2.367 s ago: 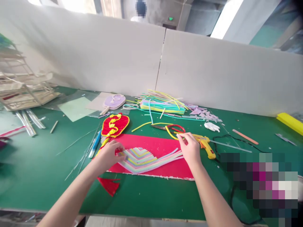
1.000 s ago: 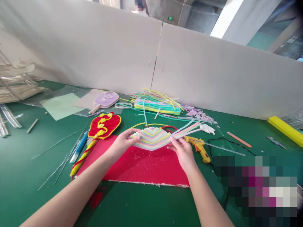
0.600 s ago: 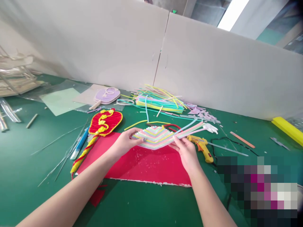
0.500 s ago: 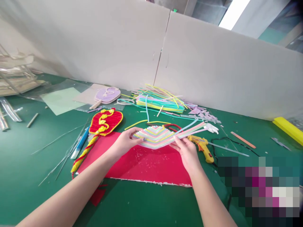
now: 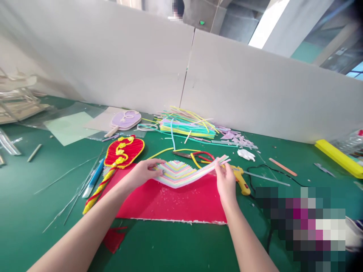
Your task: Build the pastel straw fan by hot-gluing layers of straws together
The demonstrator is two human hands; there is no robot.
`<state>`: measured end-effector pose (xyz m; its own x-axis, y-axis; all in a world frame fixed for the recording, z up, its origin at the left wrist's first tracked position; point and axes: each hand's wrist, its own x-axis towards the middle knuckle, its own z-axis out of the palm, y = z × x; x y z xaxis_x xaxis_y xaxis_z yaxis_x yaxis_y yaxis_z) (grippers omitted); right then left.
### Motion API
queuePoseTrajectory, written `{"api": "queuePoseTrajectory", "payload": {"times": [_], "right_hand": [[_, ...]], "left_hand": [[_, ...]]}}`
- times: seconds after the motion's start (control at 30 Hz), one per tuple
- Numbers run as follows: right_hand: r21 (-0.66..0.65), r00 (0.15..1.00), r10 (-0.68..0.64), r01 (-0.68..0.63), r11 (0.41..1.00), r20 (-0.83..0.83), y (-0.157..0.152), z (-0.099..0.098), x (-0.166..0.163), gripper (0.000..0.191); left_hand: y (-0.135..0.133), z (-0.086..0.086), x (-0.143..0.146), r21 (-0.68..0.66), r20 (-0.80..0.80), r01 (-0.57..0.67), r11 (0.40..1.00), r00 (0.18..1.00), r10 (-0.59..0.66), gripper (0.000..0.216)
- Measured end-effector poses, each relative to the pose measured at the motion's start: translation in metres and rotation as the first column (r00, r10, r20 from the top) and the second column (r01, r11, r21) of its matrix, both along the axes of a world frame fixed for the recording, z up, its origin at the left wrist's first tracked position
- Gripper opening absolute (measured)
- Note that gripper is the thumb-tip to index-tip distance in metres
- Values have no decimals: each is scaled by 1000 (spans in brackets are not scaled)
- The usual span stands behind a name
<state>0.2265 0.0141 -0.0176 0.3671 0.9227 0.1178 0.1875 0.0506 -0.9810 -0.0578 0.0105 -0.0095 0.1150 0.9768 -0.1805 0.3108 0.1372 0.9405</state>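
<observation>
In the head view, the left hand [image 5: 142, 172] pinches the near-left corner of a pastel chevron piece [image 5: 175, 176], thumb in front and the other fingers [image 5: 155, 161] behind, while the right hand [image 5: 226, 182] closes its fingertips on the long strip ends [image 5: 208, 172] running out from the same piece. The chevron piece therefore hangs between the two sets of fingers, its point dipping toward the wearer, and appears lifted off the red sheet [image 5: 172, 207] that lies below the fingers on the green bench [image 5: 176, 251]. As for progress, many nested V-shaped rows are already side by side and look joined, since they hold together while hanging; the inner rows stop short in a stepped edge, but the outer few run on well past them to the right fingers, so that side looks like the unfinished part. Whether those outer strips are bonded along their length cannot be told. Just beyond the fingers lie the scissors [image 5: 182, 154], and the yellow glue gun [image 5: 243, 183] sits just beside the right fingers, partly hidden by them. Farther past both hands rests a bundle of uncut-looking strips [image 5: 188, 128], so material seems to remain. Left of the left fingers, a red fan [image 5: 130, 151] with yellow trim looks complete, its twisted handle slanting toward the wearer.
</observation>
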Motion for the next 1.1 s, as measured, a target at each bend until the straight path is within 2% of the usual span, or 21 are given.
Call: {"api": "queuePoseTrajectory", "payload": {"times": [0.1,0.2,0.27,0.37,0.47,0.53,0.67,0.83,0.97,1.1], "right_hand": [[26,985,-130,128,991,113,-1,-1,2,52],[161,931,-309,281,946,194,-2,-4,8,57],[236,891,-368,310,921,266,-4,-4,10,54],[315,856,-353,240,918,378,-3,3,9,42],[334,784,-252,60,941,568,12,20,0,45],[272,691,-156,-61,960,706,34,32,-9,50],[141,611,-47,-106,984,790,101,50,-27,46],[-27,484,57,-69,997,873,192,63,-44,21],[-150,420,139,-6,989,897,241,65,-44,31],[-272,420,228,49,961,879,269,60,-36,33]], "left_hand": [[0,-1,-2,84,-164,26,996,986,-12,40],[-3,-1,-1,172,-328,62,983,945,-2,30],[-5,0,2,229,-384,60,972,923,34,24],[-7,0,5,316,-460,53,947,882,104,21],[-8,-1,9,379,-529,30,925,827,190,26],[-9,-2,13,401,-566,25,916,793,226,31],[-10,-3,20,405,-625,44,913,743,241,31],[-12,-2,22,389,-686,60,919,685,246,28],[-12,-1,20,349,-737,86,933,640,217,27],[-12,2,19,322,-739,84,943,645,195,26]]}}
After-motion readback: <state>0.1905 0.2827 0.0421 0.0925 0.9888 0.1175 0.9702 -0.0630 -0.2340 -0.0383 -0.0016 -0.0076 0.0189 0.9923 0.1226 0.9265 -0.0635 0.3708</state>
